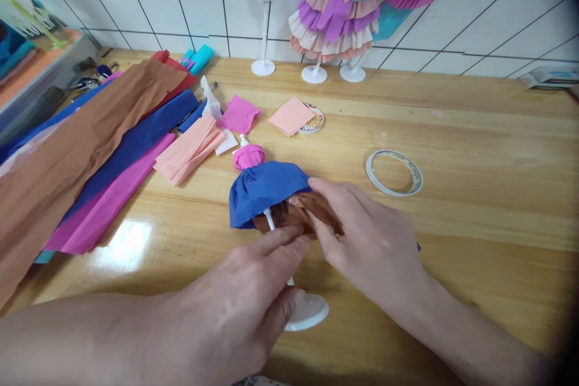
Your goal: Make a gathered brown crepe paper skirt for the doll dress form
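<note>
1. the wooden tabletop [488,289] is biggest, with a white tiled wall [136,0] along its twelve o'clock edge; my dial centres on the blue skirt being handled.
2. long crepe sheets [90,132] in brown, blue and pink sprawl from nine to ten o'clock.
3. at one o'clock a ruffled dress form [335,30] stands against the wall in peach, purple, white and teal.
4. the little form's blue skirt [266,190] flares at the dial's centre, its pink bodice [249,158] toward eleven, its white base [312,313] between five and six; the whole form leans toward eleven.
5. at six, the left hand [257,277] has its fingers bent across the white stem, thumb over the base; i can't tell whether it's closed on anything.
6. between three and four, the right hand [371,235] pinches the blue hem and the brown paper [296,214] under it between thumb and forefinger.
7. folded peach strips [187,151] lie at ten.
8. a tape ring [370,172] rests near three, just beyond the right hand.
9. a magenta square [241,113] sits at eleven, a peach square [289,116] just past twelve.
10. smallest, white beads [309,128] lie inside a second ring at one.
</note>
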{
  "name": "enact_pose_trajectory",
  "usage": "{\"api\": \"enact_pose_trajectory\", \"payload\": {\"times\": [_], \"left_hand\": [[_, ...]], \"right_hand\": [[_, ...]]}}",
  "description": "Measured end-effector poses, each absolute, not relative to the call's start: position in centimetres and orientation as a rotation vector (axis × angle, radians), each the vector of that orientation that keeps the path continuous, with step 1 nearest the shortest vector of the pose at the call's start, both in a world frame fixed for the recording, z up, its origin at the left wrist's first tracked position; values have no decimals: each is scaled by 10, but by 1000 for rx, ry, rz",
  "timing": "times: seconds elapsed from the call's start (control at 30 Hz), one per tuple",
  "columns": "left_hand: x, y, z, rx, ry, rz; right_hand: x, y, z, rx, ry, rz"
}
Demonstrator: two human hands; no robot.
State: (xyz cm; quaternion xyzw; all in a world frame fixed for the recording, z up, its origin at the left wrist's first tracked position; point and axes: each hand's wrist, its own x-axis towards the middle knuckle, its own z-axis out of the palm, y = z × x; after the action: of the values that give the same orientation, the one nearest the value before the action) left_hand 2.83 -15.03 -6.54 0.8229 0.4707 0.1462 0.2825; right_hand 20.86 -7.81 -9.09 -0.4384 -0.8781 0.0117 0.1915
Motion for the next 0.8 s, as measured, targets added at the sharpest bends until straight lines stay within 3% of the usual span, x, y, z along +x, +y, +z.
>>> {"api": "enact_pose_trajectory", "payload": {"times": [0.3, 0.53, 0.8], "left_hand": [[42, -148, -58, 1574, 1301, 535], [51, -154, -67, 454, 851, 1009], [59, -145, -64, 150, 1088, 1082]], "right_hand": [[219, -102, -76, -1018, -2347, 444], [225, -114, -83, -706, -2545, 302], [233, -98, -90, -501, -2459, 400]]}}
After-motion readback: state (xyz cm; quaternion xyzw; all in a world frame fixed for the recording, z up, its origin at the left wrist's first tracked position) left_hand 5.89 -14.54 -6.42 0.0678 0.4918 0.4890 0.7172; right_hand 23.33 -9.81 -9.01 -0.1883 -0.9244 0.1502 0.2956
